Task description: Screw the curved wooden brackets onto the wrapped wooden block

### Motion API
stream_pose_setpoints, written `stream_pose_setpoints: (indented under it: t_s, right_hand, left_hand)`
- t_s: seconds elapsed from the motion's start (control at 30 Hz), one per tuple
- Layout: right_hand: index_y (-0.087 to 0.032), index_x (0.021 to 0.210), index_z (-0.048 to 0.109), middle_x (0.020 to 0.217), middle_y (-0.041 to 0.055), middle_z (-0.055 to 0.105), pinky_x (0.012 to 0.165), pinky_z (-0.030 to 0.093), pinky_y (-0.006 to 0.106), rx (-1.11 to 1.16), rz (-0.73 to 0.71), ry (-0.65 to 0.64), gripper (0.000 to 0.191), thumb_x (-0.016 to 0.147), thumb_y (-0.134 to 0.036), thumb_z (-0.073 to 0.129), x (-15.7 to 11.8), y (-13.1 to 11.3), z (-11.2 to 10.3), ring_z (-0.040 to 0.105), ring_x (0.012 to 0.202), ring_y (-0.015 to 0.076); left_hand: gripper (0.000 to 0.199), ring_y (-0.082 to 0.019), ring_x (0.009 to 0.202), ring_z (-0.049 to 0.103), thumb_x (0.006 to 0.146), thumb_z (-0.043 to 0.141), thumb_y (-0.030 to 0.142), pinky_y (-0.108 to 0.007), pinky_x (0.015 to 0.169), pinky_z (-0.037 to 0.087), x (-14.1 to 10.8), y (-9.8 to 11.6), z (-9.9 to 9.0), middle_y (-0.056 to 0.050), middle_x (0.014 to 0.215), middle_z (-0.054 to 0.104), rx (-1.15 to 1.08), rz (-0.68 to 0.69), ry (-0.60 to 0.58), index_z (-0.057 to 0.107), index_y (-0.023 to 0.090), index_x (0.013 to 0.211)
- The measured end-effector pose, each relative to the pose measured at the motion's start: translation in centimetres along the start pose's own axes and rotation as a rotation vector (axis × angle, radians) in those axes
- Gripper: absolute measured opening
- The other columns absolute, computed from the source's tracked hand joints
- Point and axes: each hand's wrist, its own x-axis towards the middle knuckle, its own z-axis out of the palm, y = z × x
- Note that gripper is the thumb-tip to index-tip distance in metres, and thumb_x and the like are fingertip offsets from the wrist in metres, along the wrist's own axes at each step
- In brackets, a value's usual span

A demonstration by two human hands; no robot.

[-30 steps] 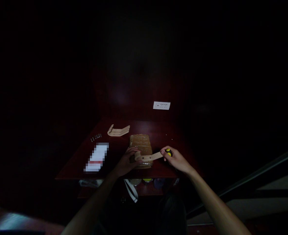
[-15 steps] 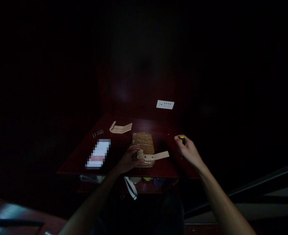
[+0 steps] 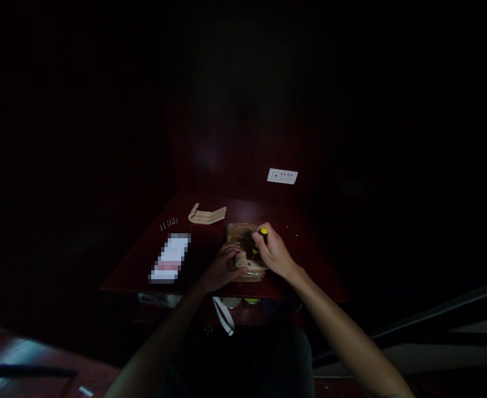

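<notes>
My left hand (image 3: 223, 270) grips the hooked end of a pale wooden piece (image 3: 254, 265), which lies across a brown plastic-wrapped block (image 3: 239, 231) near the table's front edge. In my right hand (image 3: 274, 251) is a yellow and black screwdriver (image 3: 263, 231), held upright with its shaft pointing down at the wooden piece. My right hand covers the piece's right end. Whether the tip sits in a hole is too small to tell.
More hooked wooden pieces (image 3: 207, 216) lie at the back left of the dark red table (image 3: 131, 271). Several small screws (image 3: 169, 224) and a blurred white sheet (image 3: 171, 258) are at the left. A white strap (image 3: 223, 316) hangs below the front edge. A socket panel (image 3: 282, 176) is on the wall.
My right hand has moved left with the screwdriver, from beside the block to over the wooden piece. My left hand still holds the piece on the block. The view has shifted slightly.
</notes>
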Motion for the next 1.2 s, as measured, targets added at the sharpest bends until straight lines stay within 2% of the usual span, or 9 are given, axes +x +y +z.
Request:
stream_pose_setpoints:
  t_s: [0.37, 0.7, 0.83, 0.93, 1.07, 1.2]
  right_hand:
    - [-0.019, 0.089, 0.043, 0.083, 0.0025, 0.048, 0.074, 0.039, 0.028, -0.019, -0.018, -0.068, 0.016, 0.095, -0.032, 0.037, -1.0, 0.8, 1.1, 0.048, 0.077, 0.0154]
    - [-0.019, 0.093, 0.046, 0.084, 0.0032, 0.052, 0.075, 0.041, 0.028, -0.018, -0.055, -0.148, 0.016, 0.094, -0.033, 0.040, -1.1, 0.8, 0.1, 0.050, 0.078, 0.0151]
    - [-0.019, 0.108, 0.047, 0.099, 0.0063, 0.058, 0.081, 0.042, 0.028, -0.024, -0.135, -0.254, 0.022, 0.092, -0.033, 0.048, -0.5, 0.3, -1.2, 0.054, 0.090, 0.0158]
    - [-0.019, 0.111, 0.047, 0.105, 0.0081, 0.059, 0.084, 0.043, 0.029, -0.081, -0.204, -0.387, 0.022, 0.092, -0.030, 0.047, 0.1, -0.3, -2.0, 0.056, 0.096, 0.0172]
    - [-0.018, 0.114, 0.045, 0.098, 0.0090, 0.061, 0.075, 0.044, 0.030, -0.197, -0.205, -0.571, 0.023, 0.092, -0.023, 0.044, 0.7, -1.5, -2.8, 0.058, 0.086, 0.0181]
    - [-0.015, 0.106, 0.049, 0.089, 0.0082, 0.061, 0.062, 0.040, 0.026, -0.308, -0.191, -0.688, 0.017, 0.091, -0.021, 0.045, 1.5, -2.7, -3.8, 0.056, 0.071, 0.0150]
  left_hand:
    - [0.034, -0.022, 0.113, 0.048, 0.075, 0.069, 0.035, -0.038, 0.102, 0.039, 0.1, 0.2, -0.1, -0.007, 0.113, 0.055, -0.005, -0.012, -0.007, 0.059, 0.020, 0.105]
    - [0.037, -0.022, 0.116, 0.046, 0.076, 0.068, 0.037, -0.038, 0.104, 0.037, 0.1, 0.0, -0.2, -0.007, 0.115, 0.054, 0.027, -0.021, -0.029, 0.059, 0.021, 0.107]
    - [0.034, -0.022, 0.117, 0.046, 0.077, 0.067, 0.037, -0.038, 0.104, 0.037, 0.1, 0.0, -0.2, -0.008, 0.117, 0.053, 0.036, -0.010, -0.048, 0.061, 0.021, 0.106]
    - [0.034, -0.022, 0.118, 0.045, 0.077, 0.067, 0.037, -0.038, 0.105, 0.036, 0.1, 0.0, -0.3, -0.008, 0.118, 0.053, 0.041, -0.013, -0.054, 0.061, 0.020, 0.106]
    - [0.036, -0.022, 0.117, 0.046, 0.076, 0.068, 0.038, -0.038, 0.105, 0.036, 0.1, 0.0, -0.3, -0.008, 0.116, 0.054, 0.027, -0.006, -0.047, 0.060, 0.020, 0.106]
    - [0.035, -0.022, 0.116, 0.047, 0.076, 0.069, 0.037, -0.038, 0.104, 0.037, 0.1, 0.0, -0.4, -0.007, 0.115, 0.054, 0.025, -0.003, -0.055, 0.059, 0.020, 0.105]
